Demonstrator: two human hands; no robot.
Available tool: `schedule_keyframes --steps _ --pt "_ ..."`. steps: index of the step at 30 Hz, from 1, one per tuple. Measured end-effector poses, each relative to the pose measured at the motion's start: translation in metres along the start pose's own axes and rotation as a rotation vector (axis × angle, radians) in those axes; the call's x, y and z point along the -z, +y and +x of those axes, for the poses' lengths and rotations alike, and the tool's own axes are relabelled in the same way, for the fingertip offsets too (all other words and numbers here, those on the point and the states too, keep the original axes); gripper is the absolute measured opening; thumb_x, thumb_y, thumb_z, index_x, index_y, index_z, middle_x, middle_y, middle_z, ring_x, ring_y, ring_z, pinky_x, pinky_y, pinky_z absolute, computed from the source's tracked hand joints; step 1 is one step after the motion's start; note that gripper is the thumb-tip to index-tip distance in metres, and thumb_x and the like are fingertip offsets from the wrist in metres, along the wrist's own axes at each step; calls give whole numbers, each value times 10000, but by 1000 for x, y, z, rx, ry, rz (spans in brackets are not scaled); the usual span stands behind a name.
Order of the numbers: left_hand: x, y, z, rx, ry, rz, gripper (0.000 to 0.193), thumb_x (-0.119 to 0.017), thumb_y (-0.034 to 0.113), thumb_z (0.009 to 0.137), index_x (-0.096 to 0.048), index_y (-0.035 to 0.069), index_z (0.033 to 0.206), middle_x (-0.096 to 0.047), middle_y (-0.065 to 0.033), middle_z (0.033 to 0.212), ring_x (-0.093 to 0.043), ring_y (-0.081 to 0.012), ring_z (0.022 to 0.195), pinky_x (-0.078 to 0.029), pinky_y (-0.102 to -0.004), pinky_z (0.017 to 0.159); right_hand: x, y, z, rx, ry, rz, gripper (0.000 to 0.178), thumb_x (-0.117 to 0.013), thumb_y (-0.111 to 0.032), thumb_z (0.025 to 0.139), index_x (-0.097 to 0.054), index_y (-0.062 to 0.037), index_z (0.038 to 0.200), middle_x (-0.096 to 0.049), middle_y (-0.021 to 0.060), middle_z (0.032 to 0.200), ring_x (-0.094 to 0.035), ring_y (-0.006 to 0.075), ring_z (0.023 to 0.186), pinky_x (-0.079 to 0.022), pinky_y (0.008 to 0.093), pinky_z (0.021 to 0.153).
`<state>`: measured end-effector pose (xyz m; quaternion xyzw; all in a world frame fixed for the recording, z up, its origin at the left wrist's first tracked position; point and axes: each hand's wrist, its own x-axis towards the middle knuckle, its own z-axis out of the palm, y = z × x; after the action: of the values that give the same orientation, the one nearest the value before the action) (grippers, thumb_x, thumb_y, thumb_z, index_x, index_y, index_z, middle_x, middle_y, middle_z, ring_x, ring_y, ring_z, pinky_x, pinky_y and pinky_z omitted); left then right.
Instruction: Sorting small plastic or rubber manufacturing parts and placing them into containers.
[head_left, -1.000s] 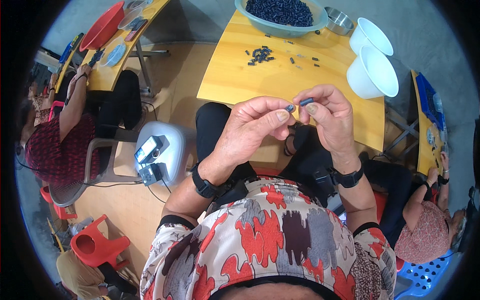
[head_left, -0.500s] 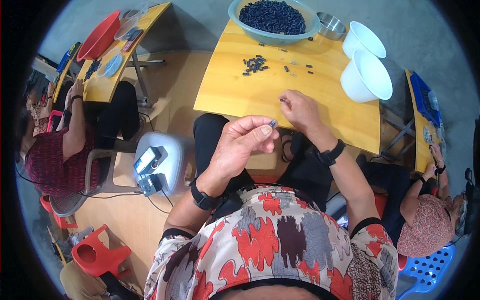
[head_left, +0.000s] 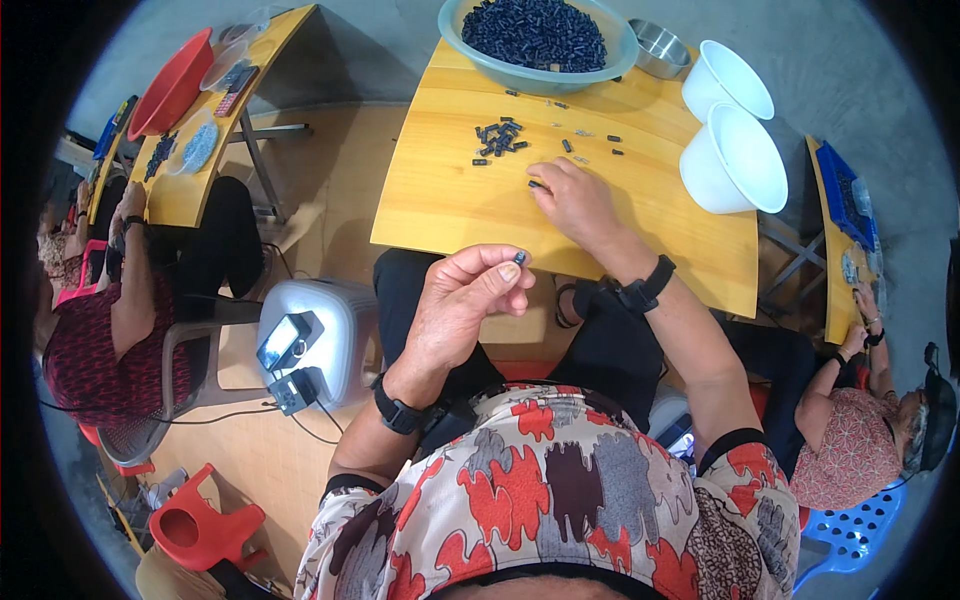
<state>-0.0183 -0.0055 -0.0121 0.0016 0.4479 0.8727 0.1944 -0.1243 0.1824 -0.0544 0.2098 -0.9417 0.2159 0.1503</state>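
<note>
Glossy pieces (head_left: 502,137), wooden table (head_left: 440,200), metal bowl (head_left: 661,62)

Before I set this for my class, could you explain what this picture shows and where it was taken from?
There is no machine: these are a person's bare hands, seen by a wide fisheye camera worn on their head, looking down. The left hand pinches a small dark piece; the right hand, over the yellow table, has another dark piece at its fingertips. Loose dark cylinders, a filled basin, a metal bowl and two white tubs sit beyond.
</note>
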Motion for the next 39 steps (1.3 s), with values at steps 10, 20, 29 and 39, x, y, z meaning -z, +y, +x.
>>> schedule_keyframes --steps 10,20,29,39 --pt "3 0 6 18 19 -6 167 -549 99 894 -613 7 1017 -643 -89 850 -595 -125 661 -518 -253 617 37 79 4 -184 145 -100 89 -609 -136 771 -631 -85 841 -602 103 819 -589 306 758 -488 395 663" --pt "-3 5 4 38 -12 -36 178 -566 112 887 -609 7 1025 -640 -80 849 -592 -120 669 -515 -251 632 36 91 9 -137 64 -164 121 -588 -90 797 -639 -43 897 -630 86 800 -599 257 707 -484 356 641" --pt "-9 10 -10 19 -16 -48 182 -570 114 886 -610 17 1035 -641 -76 856 -599 -112 656 -523 -247 625 83 -84 -38 -390 37 1283 171 -590 -88 868 -610 37 982 -584 16 777 -475 45 608 -404 178 556" --pt "-22 16 -27 -30 -49 -88 175 -571 106 886 -616 -16 1003 -648 -70 843 -588 -68 630 -507 -190 598 78 -114 -58 -270 198 1268 133 -593 -51 865 -605 29 971 -590 15 795 -469 37 618 -396 173 552"
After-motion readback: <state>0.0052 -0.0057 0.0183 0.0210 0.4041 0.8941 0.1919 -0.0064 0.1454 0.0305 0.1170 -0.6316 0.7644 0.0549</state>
